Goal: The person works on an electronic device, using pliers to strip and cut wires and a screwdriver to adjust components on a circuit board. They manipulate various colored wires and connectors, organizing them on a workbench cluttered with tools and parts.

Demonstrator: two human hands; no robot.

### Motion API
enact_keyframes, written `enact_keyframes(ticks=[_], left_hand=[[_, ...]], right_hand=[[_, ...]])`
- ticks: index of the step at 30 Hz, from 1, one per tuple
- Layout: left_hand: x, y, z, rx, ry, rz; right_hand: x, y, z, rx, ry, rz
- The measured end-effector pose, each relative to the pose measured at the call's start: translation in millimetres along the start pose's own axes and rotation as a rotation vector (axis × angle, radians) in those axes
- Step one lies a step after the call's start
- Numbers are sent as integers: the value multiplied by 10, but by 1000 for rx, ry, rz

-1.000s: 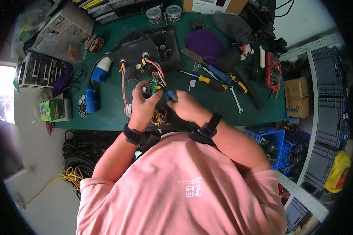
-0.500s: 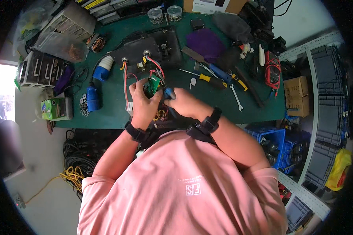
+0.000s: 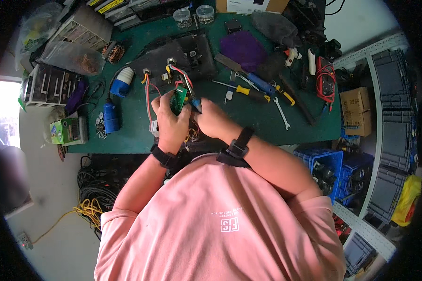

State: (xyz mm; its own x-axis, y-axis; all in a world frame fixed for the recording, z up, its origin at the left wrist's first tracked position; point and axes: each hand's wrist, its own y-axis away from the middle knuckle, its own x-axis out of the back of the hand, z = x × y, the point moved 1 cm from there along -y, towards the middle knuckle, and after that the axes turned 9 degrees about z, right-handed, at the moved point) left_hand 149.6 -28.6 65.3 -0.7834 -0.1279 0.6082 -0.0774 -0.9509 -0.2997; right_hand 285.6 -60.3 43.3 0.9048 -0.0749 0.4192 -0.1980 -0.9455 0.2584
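- The left hand [image 3: 171,122] pinches a green circuit board [image 3: 178,99] between thumb and fingers, near the middle of the bench's [image 3: 255,129] front edge.
- A second ago that board was nearly edge-on to the camera; now its broad green face is in view, as it was half a second ago.
- The right hand [image 3: 210,121] has its grip wrapped around a blue-handled tool [image 3: 197,104], just beside the left hand.
- The tool's metal end now points more steeply away from the front edge and lies close along the red and white wires [image 3: 178,70] running from the black panel [image 3: 199,72]. Whether it touches or clamps any wire, I cannot tell.
- As a judgement, this puts the work where board, tool and wires come together, the left hand steadying and the right one working.
- The yellow wires [image 3: 192,135] lie below the hands, close to the front edge.
- Toward the bench's right edge, the yellow-and-black screwdriver [image 3: 251,93] and the wrench [image 3: 282,114] lie apart from both hands; neither shows a clear change.
- The blue plug [image 3: 110,118] stays near the front left corner.
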Motion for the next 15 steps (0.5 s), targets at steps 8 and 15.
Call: enact_keyframes(ticks=[8, 15], left_hand=[[2, 2, 5, 140, 71, 5], [23, -14, 2, 217, 174, -7]], right_hand=[[71, -22, -62, 53, -50, -43], [74, 3, -5, -361, -582, -275]])
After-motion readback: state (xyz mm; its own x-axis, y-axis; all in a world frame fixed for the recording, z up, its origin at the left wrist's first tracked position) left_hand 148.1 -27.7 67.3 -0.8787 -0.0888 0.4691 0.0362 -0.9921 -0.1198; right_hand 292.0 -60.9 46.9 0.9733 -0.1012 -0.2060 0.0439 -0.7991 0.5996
